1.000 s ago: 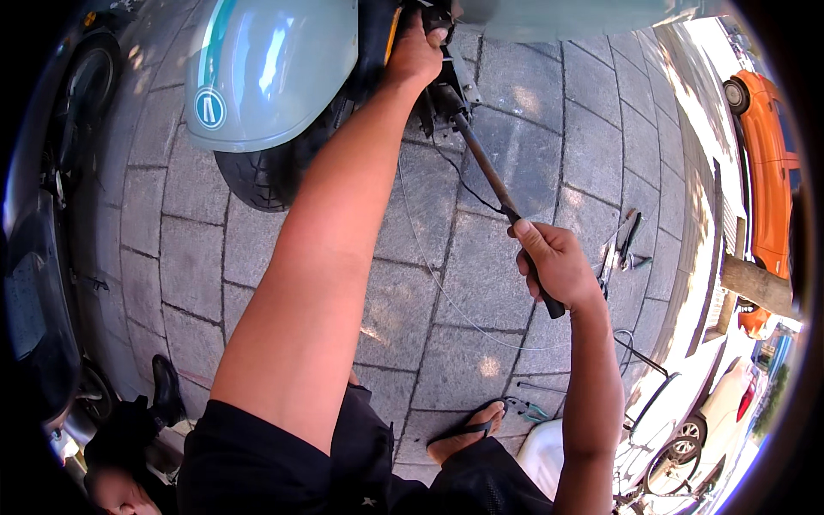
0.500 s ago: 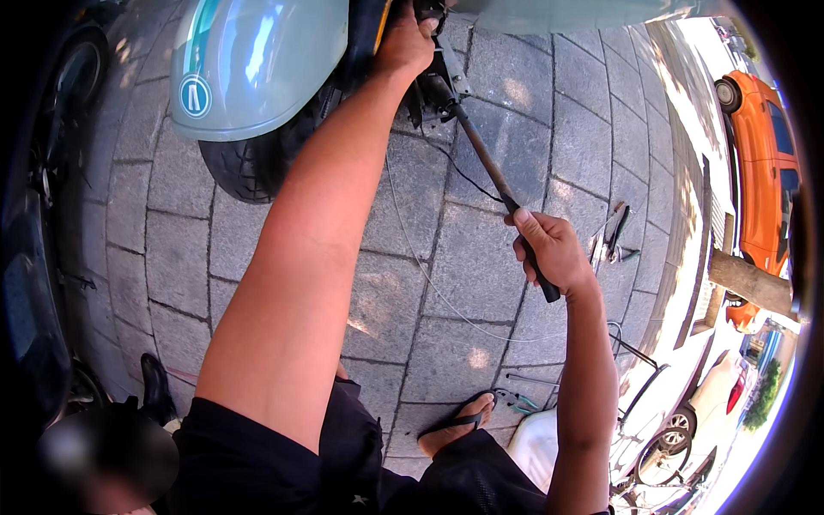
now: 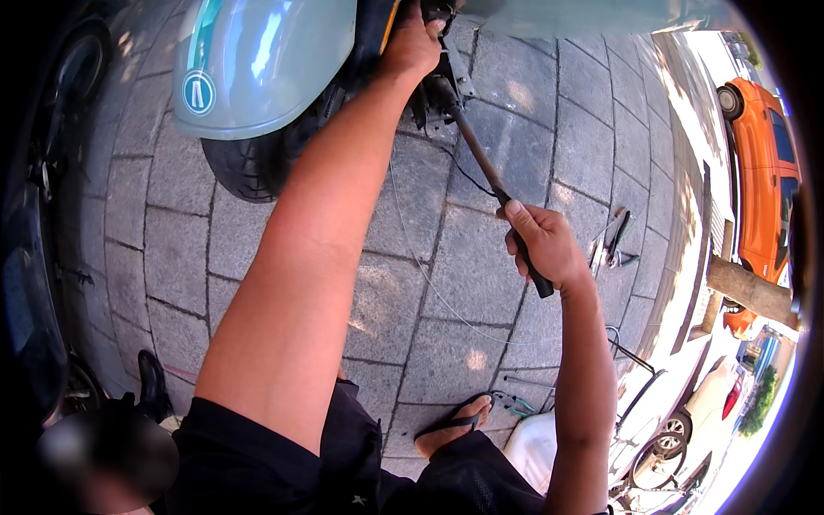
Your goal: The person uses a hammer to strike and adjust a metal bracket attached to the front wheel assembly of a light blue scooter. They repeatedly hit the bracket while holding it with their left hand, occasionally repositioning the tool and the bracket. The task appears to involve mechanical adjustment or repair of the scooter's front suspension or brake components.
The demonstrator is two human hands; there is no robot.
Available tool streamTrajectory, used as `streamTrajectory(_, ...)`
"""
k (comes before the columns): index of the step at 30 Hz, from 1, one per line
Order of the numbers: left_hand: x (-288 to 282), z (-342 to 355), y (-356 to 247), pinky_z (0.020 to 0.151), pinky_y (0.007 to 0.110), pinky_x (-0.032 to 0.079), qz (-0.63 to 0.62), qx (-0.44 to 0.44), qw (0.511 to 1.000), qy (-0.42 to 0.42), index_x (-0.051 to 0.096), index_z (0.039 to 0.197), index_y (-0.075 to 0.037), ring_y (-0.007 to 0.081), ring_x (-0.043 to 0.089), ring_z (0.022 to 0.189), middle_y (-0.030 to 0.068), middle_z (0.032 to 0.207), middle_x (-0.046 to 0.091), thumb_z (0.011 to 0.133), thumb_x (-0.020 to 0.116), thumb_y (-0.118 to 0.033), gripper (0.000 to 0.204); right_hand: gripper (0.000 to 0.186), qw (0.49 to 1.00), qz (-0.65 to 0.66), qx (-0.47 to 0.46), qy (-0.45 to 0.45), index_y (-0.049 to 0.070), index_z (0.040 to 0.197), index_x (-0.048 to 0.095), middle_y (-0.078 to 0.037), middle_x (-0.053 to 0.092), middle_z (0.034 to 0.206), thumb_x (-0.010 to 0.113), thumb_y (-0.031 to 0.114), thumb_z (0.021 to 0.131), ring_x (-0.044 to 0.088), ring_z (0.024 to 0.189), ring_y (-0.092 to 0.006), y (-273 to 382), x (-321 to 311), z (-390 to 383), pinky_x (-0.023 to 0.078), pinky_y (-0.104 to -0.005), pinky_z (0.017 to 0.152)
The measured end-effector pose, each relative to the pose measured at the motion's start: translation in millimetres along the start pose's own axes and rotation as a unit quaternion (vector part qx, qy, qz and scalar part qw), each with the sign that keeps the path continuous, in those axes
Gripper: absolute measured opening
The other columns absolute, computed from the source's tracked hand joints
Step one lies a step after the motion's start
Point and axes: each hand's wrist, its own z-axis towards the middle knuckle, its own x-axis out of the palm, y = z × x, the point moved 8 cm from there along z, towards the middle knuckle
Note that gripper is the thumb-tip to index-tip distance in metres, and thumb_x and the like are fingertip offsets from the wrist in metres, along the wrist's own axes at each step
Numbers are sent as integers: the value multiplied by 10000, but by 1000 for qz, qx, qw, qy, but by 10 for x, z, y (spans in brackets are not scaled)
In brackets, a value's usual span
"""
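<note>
In the head view, the right hand (image 3: pixel 548 245) has its fingers wrapped around the black grip (image 3: pixel 542 285) of a metal bar (image 3: pixel 477 153), which reaches out from dark metal parts (image 3: pixel 441 93) beside the light-blue fender (image 3: pixel 257 77). I judge the bar stiff, not fragile, of moderate weight; the grip seems the least slippery hold. The left hand (image 3: pixel 414 51) is at the parts above; its fingertips are hidden, so I cannot tell if they clamp.

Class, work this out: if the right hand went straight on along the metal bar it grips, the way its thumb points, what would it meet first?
Probably the thin black cable, which seems to reach the metal bar just beyond the right hand; depth there is unclear.
</note>
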Motion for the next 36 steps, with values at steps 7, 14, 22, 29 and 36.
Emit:
streamTrajectory(7, 30, -25, 0, 1252, 490, 367, -10, 1, 1000, -2, 294, 1688, -113, 425, 432, 1531, 253, 1658, 440, 1071, 571, -327, 710, 611, 996, -85, -14, -27, -1, 1096, 729, -28, 639, 709, 521, 574, 1121, 595, 514, -116, 412, 28, 49, 463, -298, 498)
streamTrajectory(14, 100, 7, -91, 1271, 486, 358, 45, 23, 997, -56, 301, 1683, -47, 425, 460, 1518, 269, 1625, 487, 1056, 601, -321, 747, 546, 982, -48, -143, -117, 32, 995, 633, -28, 613, 721, 489, 536, 1145, 604, 551, -122, -716, 442, 691, 487, -302, 534)
streamTrajectory(22, 21, 37, 189, 1286, 479, 326, 218, 91, 952, -195, 313, 1681, -45, 428, 428, 1536, 270, 1647, 456, 1069, 560, -288, 703, 480, 994, -97, -12, -40, 25, 995, 634, -29, 606, 702, 533, 471, 1142, 564, 473, -109, 364, 229, 56, 450, -305, 414)
streamTrajectory(29, 175, 39, 72, 1280, 481, 341, 45, 32, 995, -81, 342, 1672, -57, 419, 440, 1531, 259, 1647, 463, 1070, 538, -262, 665, 301, 973, -202, -91, -66, 22, 1061, 601, -31, 589, 688, 577, 314, 1133, 578, 506, -121, 339, 195, 102, 469, -325, 481)
streamTrajectory(36, 110, 64, 29, 1290, 466, 325, 16, 15, 997, -79, 248, 1705, -79, 421, 406, 1555, 266, 1670, 429, 1054, 578, -203, 740, 309, 973, -82, -175, -127, 14, 1199, 582, -38, 612, 762, 576, 316, 1139, 605, 566, -114, -526, 585, 569, 522, -315, 518)
